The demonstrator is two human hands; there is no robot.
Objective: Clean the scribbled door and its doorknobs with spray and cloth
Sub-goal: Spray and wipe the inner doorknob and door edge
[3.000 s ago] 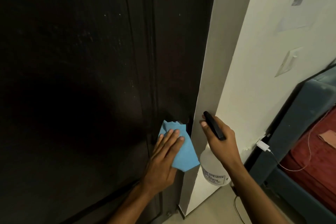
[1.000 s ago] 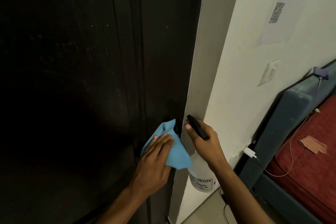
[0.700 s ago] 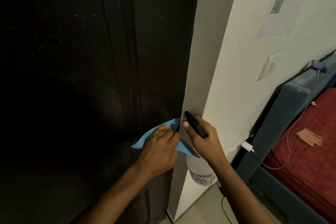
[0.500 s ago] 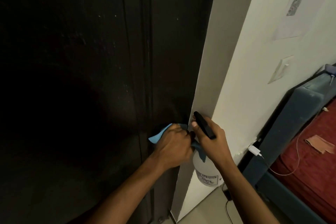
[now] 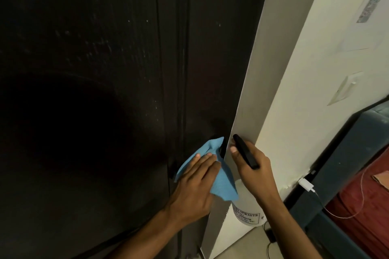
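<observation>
A dark brown door [image 5: 94,69] fills the left of the view, with faint pale marks on its panels. My left hand [image 5: 193,185] presses a blue cloth [image 5: 223,183] flat against the door's right edge, fingers spread over it. A dark doorknob [image 5: 222,149] shows only in part just above the cloth. My right hand [image 5: 252,166] grips the black trigger head of a white spray bottle [image 5: 246,210], held close to the white door frame [image 5: 252,90], right beside the cloth.
A white wall [image 5: 315,90] with a light switch [image 5: 345,90] and a taped paper [image 5: 368,10] runs to the right. A white charger and cable [image 5: 307,185] hang by a dark blue bed frame [image 5: 336,164] with a red cover [image 5: 368,206]. Pale floor lies below.
My left hand has opened from a bunched grip on the cloth at the knob to flat fingers pressing it on the door's edge. The right hand and bottle stayed put.
</observation>
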